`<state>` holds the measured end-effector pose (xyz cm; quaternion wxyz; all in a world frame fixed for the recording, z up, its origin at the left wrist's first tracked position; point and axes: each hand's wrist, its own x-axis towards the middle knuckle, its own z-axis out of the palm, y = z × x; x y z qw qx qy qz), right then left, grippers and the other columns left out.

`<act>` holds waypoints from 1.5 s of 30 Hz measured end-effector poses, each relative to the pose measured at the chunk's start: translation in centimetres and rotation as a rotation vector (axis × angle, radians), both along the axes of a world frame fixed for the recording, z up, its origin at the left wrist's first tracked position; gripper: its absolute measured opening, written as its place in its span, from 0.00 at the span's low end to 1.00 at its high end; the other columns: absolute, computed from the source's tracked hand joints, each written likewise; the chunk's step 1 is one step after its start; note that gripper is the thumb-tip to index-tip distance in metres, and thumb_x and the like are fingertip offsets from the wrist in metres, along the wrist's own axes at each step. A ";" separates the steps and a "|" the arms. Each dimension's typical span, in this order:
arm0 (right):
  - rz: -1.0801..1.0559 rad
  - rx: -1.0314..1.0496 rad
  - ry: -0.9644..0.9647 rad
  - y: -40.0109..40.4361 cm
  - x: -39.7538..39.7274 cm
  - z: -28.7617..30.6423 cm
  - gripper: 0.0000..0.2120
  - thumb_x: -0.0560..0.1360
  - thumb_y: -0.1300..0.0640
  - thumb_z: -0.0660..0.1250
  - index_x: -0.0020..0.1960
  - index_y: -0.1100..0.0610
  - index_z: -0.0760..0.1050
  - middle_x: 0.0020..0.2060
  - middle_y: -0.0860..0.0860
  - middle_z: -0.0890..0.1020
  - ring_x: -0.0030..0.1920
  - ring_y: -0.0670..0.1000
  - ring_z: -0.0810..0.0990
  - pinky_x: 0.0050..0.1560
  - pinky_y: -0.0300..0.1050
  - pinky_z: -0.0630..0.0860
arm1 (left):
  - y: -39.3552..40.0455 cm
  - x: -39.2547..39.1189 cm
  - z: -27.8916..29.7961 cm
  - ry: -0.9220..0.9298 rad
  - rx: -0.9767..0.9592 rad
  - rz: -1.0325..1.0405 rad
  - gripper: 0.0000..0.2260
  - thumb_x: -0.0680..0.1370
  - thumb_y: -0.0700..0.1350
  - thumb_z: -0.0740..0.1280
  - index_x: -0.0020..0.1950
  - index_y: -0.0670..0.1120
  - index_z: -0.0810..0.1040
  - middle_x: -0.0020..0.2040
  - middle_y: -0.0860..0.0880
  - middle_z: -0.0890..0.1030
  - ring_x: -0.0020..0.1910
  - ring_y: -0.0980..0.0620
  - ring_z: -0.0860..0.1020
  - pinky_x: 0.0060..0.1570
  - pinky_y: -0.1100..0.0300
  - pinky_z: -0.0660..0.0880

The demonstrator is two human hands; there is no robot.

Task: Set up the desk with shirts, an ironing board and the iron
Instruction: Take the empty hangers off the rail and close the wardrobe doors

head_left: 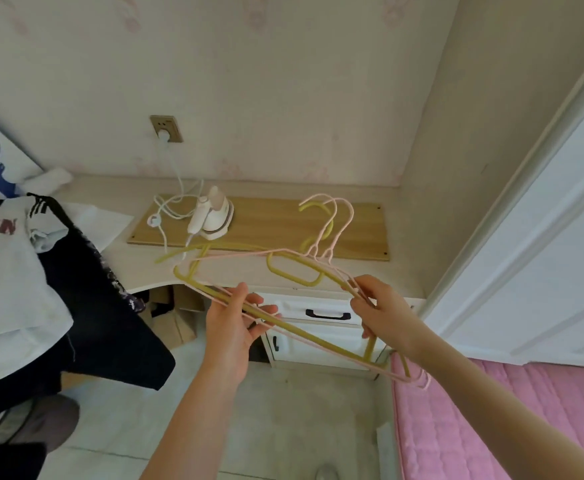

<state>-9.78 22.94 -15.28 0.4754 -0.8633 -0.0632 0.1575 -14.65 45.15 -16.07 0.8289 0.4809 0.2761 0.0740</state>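
Observation:
A bundle of pink and yellow clothes hangers (294,271) hangs in the air in front of the desk (283,271). My left hand (235,323) holds their lower bars from beneath, fingers curled around them. My right hand (380,310) pinches the bundle near its right shoulder. A small white iron (214,216) stands on a wooden board (353,230) lying flat on the desk, its cord running to a wall socket (166,128). A white printed shirt (3,271) and a dark garment (103,313) lie piled at the left.
White drawers with black handles (325,315) sit under the desk's right side. Cardboard boxes (176,317) stand in the gap beneath. A pink bed (491,410) lies at the lower right, a white door (543,237) beyond it. Tiled floor spreads below.

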 end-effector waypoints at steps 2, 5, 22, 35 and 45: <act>0.001 -0.045 -0.038 0.4 1.5 -0.6 0.09 0.78 0.60 0.59 0.55 0.51 0.73 0.40 0.51 0.77 0.31 0.50 0.77 0.36 0.44 0.81 | 0.6 1.1 -0.3 0.031 -0.012 0.032 0.06 0.81 0.47 0.62 0.51 0.44 0.72 0.35 0.44 0.78 0.34 0.42 0.82 0.41 0.47 0.81; -0.002 -0.081 -0.088 1.2 3.6 -1.6 0.09 0.77 0.60 0.61 0.55 0.52 0.74 0.43 0.50 0.78 0.33 0.52 0.78 0.32 0.40 0.78 | 1.6 2.9 -0.8 0.062 0.011 0.039 0.08 0.82 0.49 0.60 0.56 0.46 0.71 0.36 0.44 0.79 0.36 0.40 0.82 0.44 0.46 0.81; -0.225 -0.255 -0.141 7.8 18.5 -7.5 0.03 0.79 0.54 0.60 0.48 0.52 0.72 0.29 0.52 0.76 0.28 0.53 0.72 0.28 0.47 0.66 | 7.7 20.8 -2.8 0.122 0.263 -0.233 0.04 0.80 0.36 0.61 0.54 0.41 0.68 0.37 0.40 0.76 0.39 0.36 0.84 0.34 0.53 0.81; -0.501 -0.251 0.028 4.0 24.4 -11.5 0.05 0.80 0.59 0.57 0.52 0.57 0.71 0.32 0.53 0.75 0.30 0.53 0.71 0.30 0.48 0.67 | 2.0 34.5 -7.7 0.294 0.303 -0.483 0.10 0.78 0.31 0.62 0.49 0.45 0.67 0.41 0.43 0.75 0.32 0.48 0.81 0.34 0.51 0.82; -0.517 -0.205 0.272 -3.2 28.5 -14.4 0.04 0.78 0.60 0.61 0.52 0.56 0.73 0.40 0.51 0.77 0.40 0.53 0.76 0.42 0.47 0.74 | -5.4 44.0 -13.1 0.402 0.473 -0.715 0.15 0.79 0.34 0.63 0.61 0.48 0.64 0.50 0.42 0.77 0.40 0.46 0.81 0.37 0.52 0.82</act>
